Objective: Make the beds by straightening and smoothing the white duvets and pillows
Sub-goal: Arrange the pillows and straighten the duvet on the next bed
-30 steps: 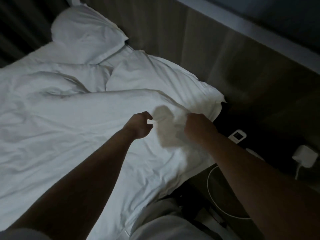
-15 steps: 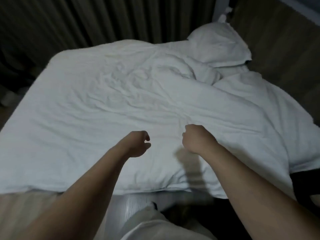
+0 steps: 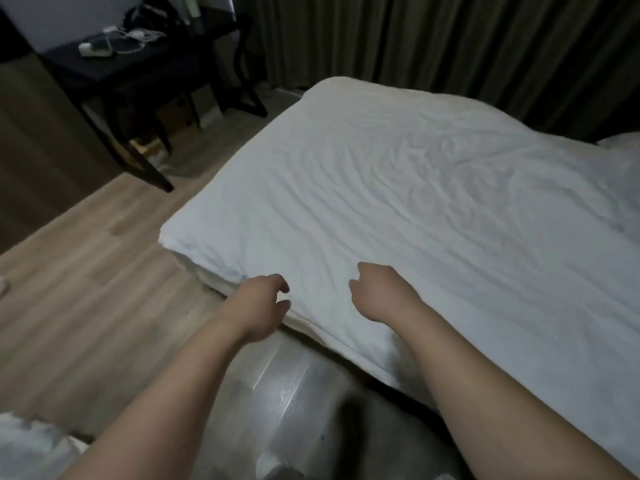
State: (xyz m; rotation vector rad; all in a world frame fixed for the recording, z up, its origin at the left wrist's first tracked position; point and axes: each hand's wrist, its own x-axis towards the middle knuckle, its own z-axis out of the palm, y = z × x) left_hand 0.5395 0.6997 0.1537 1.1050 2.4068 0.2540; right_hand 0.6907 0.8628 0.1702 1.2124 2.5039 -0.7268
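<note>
The white duvet (image 3: 415,188) lies spread over the bed (image 3: 211,280), covering it from the near left corner to the far right, its surface rippled with shallow creases that run mostly along its length. Both bare forearms reach in from the near edge of the view toward the duvet's near side. The left hand (image 3: 258,306) hangs just at the duvet's near edge, close to its near left corner, with the fingers (image 3: 282,284) loosely curled and holding nothing; its fingertips lie over the rim of the cloth, though whether they touch it cannot be told. The right hand (image 3: 381,292) sits a little farther in and to the right, over the duvet's flat top just inside the near edge, also with loosely curled fingers and nothing gripped, and contact with the cloth cannot be told either. The two hands are near each other with a strip of duvet between them. At the far right edge a bit of a white pillow (image 3: 623,142) shows. A dark curtain (image 3: 450,39) hangs behind the bed. To the far left stands a dark tabletop (image 3: 145,69) carrying small white things and cables (image 3: 100,46). Pale wood floor (image 3: 69,289) fills the left side, and a piece of white cloth (image 3: 27,448) shows at the near left corner.
</note>
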